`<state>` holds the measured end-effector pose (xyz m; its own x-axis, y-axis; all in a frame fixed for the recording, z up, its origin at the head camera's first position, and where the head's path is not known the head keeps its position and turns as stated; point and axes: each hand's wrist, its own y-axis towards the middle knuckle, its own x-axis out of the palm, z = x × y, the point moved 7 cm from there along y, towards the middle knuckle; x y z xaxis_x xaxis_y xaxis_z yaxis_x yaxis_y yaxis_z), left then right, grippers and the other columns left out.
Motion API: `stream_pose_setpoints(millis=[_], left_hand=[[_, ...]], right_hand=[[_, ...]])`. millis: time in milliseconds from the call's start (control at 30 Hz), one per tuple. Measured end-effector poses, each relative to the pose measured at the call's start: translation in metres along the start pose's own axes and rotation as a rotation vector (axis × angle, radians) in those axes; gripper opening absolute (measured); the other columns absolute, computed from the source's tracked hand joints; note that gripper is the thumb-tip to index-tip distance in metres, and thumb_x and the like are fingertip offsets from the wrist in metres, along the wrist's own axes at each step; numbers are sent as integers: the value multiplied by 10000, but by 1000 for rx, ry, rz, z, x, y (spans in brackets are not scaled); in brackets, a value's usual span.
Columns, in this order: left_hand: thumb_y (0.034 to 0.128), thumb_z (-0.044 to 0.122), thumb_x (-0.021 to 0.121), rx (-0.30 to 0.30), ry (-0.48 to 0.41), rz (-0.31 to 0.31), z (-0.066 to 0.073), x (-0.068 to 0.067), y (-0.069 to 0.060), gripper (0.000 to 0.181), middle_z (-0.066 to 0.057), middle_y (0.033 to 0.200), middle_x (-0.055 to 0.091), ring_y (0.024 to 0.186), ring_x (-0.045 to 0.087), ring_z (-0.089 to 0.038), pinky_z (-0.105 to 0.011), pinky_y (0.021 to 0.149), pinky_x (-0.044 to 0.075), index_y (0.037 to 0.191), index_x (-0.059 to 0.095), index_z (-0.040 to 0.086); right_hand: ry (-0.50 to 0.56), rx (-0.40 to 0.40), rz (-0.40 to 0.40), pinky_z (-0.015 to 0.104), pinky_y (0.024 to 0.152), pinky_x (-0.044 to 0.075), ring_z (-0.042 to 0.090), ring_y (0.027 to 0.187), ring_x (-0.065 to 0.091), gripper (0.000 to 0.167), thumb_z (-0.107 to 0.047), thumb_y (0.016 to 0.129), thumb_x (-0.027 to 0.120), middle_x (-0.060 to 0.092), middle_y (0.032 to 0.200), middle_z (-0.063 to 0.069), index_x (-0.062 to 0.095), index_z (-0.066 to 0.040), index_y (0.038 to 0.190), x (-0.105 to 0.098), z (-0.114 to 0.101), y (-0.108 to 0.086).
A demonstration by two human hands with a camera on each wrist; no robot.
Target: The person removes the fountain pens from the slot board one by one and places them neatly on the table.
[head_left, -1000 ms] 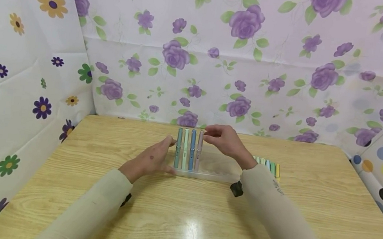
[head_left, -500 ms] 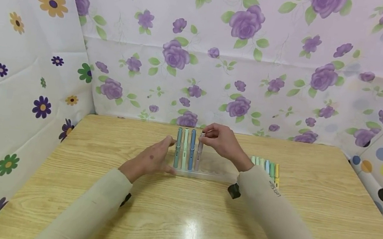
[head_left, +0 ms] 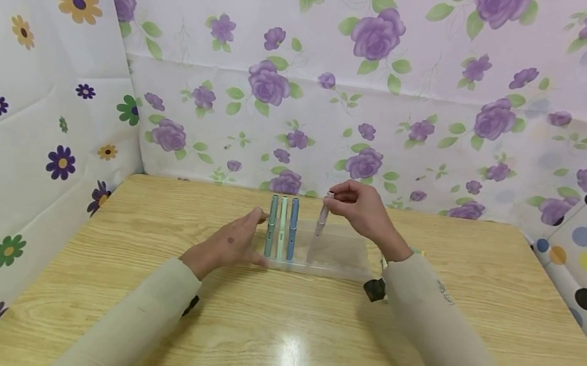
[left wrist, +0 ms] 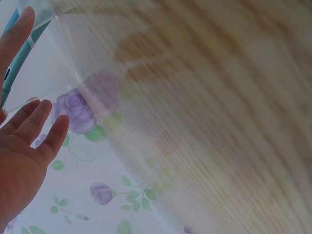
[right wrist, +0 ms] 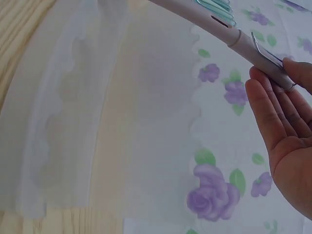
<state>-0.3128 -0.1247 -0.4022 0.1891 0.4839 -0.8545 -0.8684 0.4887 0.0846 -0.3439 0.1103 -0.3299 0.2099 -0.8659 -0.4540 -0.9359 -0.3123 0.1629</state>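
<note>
Step in hand looks like shifting the mauve pen (head_left: 321, 222) at the clear stand (head_left: 342, 252). Right hand (head_left: 363, 212) pinches its cap end, right of the blue pen (head_left: 293, 228); left hand (head_left: 227, 243) at stand's left end, fingers apart, firmness can't tell. Next move calls for steady pinch, tilt control. Long axis near-upright, cap up and right, lower end down and left.
</note>
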Motion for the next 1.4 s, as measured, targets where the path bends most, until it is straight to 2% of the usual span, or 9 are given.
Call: stream_pose_setpoints(millis=[333, 767, 1133, 1400], left_hand=[[716, 300, 916, -10, -1, -2, -2, -2, -2, 790, -220, 1518, 408, 1378, 421, -366, -500, 1079, 416, 1230, 385, 23], [705, 300, 920, 31, 9, 18, 1, -2, -2, 761, -231, 1500, 425, 1365, 439, -369, -502, 1062, 432, 1179, 382, 44], [709, 305, 916, 31, 6, 14, 2, -2, -3, 767, -228, 1500, 425, 1368, 437, -364, -502, 1063, 430, 1189, 385, 30], [728, 302, 906, 8, -9, -10, 1, 0, -2, 768, -220, 1516, 405, 1379, 420, -366, -498, 1073, 422, 1218, 390, 14]], right_hand=[[72, 47, -6, 314, 831, 585, 348, 998, 676, 349, -155, 964, 692, 675, 1087, 189, 608, 52, 1232, -30, 15, -11], [54, 55, 9, 290, 836, 579, 143, 918, 694, 424, -239, 975, 680, 663, 1120, 185, 586, 51, 1271, -69, 24, -31], [53, 81, 44, 273, 824, 579, 135, 907, 705, 496, -289, 965, 689, 689, 1064, 46, 559, 61, 1291, -100, 34, -47], [57, 124, 51, 244, 847, 564, 90, 948, 696, 520, -331, 974, 666, 649, 1166, -27, 533, 30, 1324, -122, 54, -61]])
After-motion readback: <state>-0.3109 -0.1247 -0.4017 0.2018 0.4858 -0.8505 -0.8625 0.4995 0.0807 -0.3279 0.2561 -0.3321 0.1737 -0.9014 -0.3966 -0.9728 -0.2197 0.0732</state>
